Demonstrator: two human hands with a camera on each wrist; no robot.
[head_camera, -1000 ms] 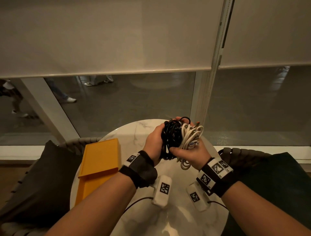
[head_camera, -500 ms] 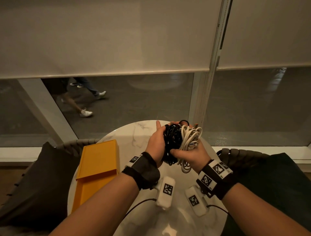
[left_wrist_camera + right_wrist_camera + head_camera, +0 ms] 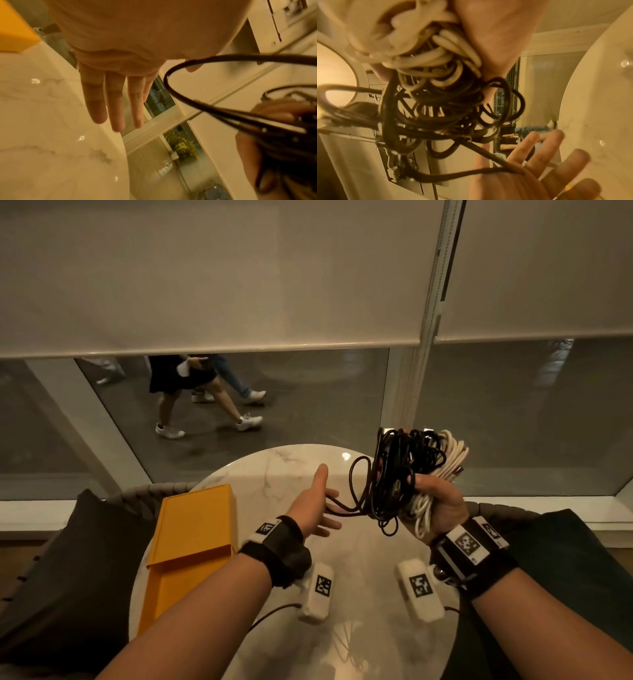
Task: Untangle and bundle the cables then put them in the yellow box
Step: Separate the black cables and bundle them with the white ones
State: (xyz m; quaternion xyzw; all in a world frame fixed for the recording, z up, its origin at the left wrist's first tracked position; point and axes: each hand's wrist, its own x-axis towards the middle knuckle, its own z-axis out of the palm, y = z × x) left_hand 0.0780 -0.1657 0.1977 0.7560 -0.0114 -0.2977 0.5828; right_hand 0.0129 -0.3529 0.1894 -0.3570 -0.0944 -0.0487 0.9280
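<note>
My right hand [image 3: 435, 494] grips a tangle of black cable [image 3: 400, 470] and white cable [image 3: 448, 453], held up above the far right edge of the round marble table [image 3: 274, 474]. A black loop [image 3: 356, 494] trails from the tangle to my left hand [image 3: 325, 501], which is open with straight, spread fingers and touches the loop at the palm. In the right wrist view the black cable [image 3: 445, 108] hangs below the white cable [image 3: 436, 44], and the loop reaches the left hand [image 3: 539, 155]. The yellow box [image 3: 191, 518] lies at the table's left, its lid slid partway.
White tagged camera units [image 3: 318, 590] [image 3: 419, 587] hang under both wrists. Dark cushions lie on woven chairs to the left [image 3: 68, 559] and right [image 3: 565, 542] of the table. Beyond it is a window with lowered blinds [image 3: 205, 285], with people walking outside.
My left hand let go of the tangle, opened and moved left. The right hand lifted the tangle up and to the right, drawing out a black loop between the hands.
</note>
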